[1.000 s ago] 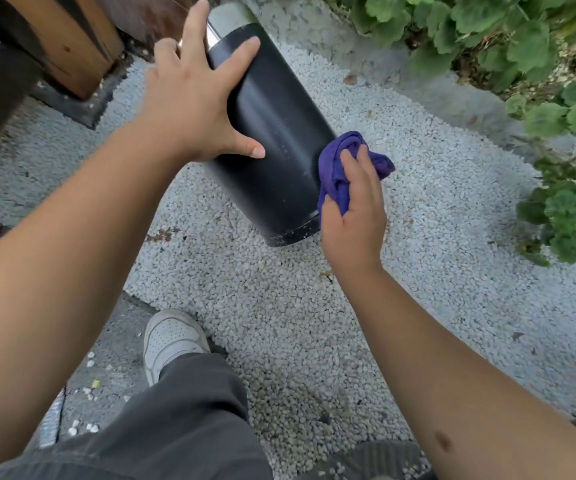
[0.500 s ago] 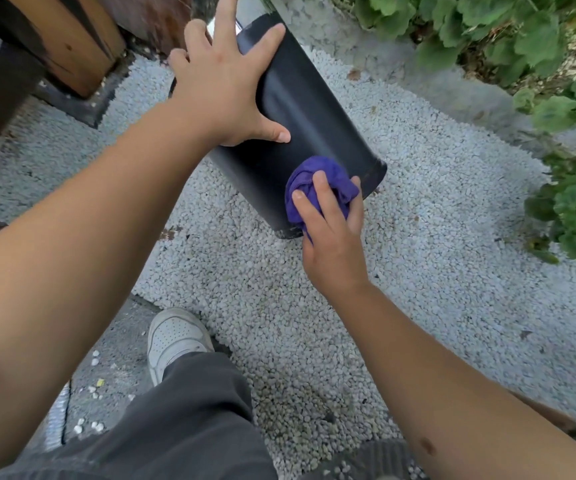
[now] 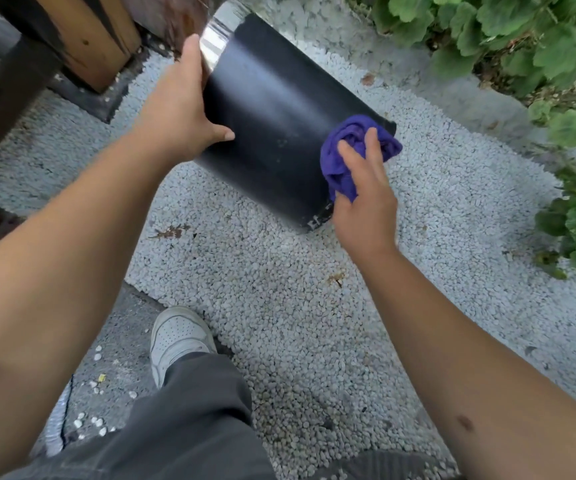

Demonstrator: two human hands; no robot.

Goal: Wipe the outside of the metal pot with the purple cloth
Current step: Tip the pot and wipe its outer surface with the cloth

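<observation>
The person is midway through wiping, the left hand gripping the tilted metal pot over the gravel while right hand fingers are pressing the bunched purple cloth near its base, leaving most sides seemingly undone.

Metal pot: black wall smooth, dull sheen, soft streaks of reflected light; rim band bare polished metal, mirror-bright; scuffed pale marks near base edge
Purple cloth: soft, matt, crumpled folds
Ground: small pale pebbles, rough, matt
Wooden block: tan, dark streaks
Shoe: white, perforated toe, dull
Trousers: grey matt fabric
</observation>
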